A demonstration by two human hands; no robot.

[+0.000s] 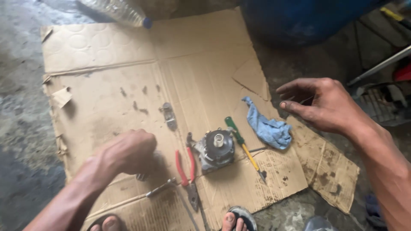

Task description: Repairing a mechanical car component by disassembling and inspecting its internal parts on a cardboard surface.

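My left hand (pixel 128 152) is curled into a fist low over a sheet of cardboard (pixel 128 77), with a small metal part showing under it beside a metal rod tool (pixel 160 187). What it grips is hidden. My right hand (pixel 319 102) hovers over the cardboard's right edge, fingers loosely apart and empty, just right of a blue rag (pixel 269 128). Between the hands lie red-handled pliers (pixel 187 171), a grey metal engine part with a spring in its top (pixel 215 147) and a green-and-yellow screwdriver (pixel 242 143).
A small flat metal plate (pixel 169 114) lies mid-cardboard. A clear plastic bottle (pixel 117 10) lies at the top edge. A blue drum (pixel 299 19) stands at the back right, with metal bars and clutter further right. My sandalled toes (pixel 235 220) touch the near edge. Rough concrete floor surrounds everything.
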